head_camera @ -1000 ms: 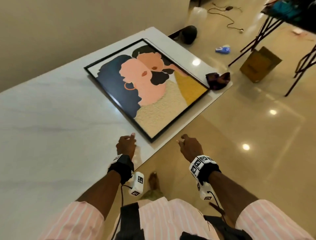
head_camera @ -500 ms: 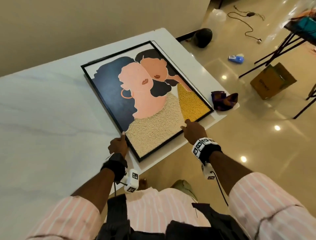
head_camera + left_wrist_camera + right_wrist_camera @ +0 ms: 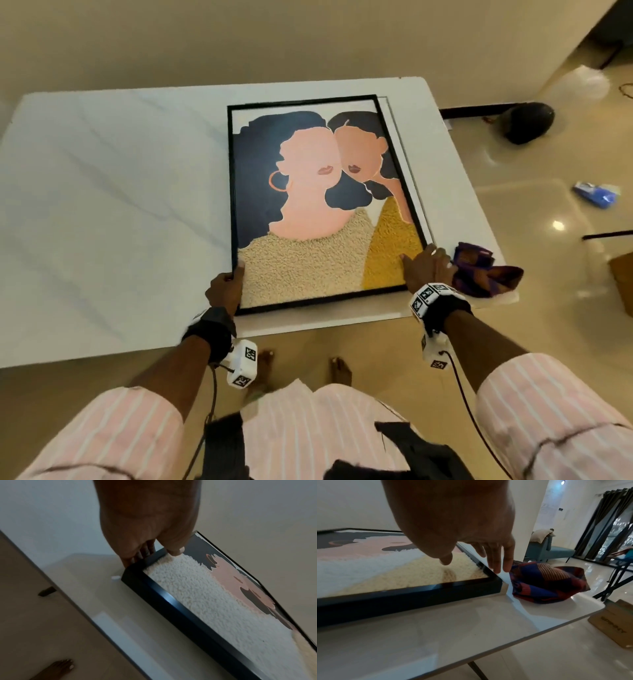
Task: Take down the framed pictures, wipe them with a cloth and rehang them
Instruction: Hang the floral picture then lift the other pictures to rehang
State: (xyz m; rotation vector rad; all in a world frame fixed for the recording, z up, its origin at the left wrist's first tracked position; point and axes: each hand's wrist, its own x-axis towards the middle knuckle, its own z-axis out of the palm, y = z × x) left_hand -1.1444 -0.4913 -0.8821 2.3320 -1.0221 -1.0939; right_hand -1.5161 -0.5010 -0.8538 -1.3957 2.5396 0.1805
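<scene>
Left hand [image 3: 224, 289] grips framed picture [image 3: 322, 205]; right hand [image 3: 428, 269] spread; long axis toward wall.

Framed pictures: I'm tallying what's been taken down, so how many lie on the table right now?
1. The framed picture lies flat on the table's right half, left hand gripping its near-left corner. None other shows; the wall goes unseen.

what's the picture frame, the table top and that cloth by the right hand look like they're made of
Picture frame: black, smooth, semi-gloss, with glints along its edge; wood or plastic, cannot tell.
Table top: white, glossy, with faint grey veins; marble or a marble-look laminate.
Cloth: soft woven fabric, crumpled, printed in blue, red and orange.
</scene>
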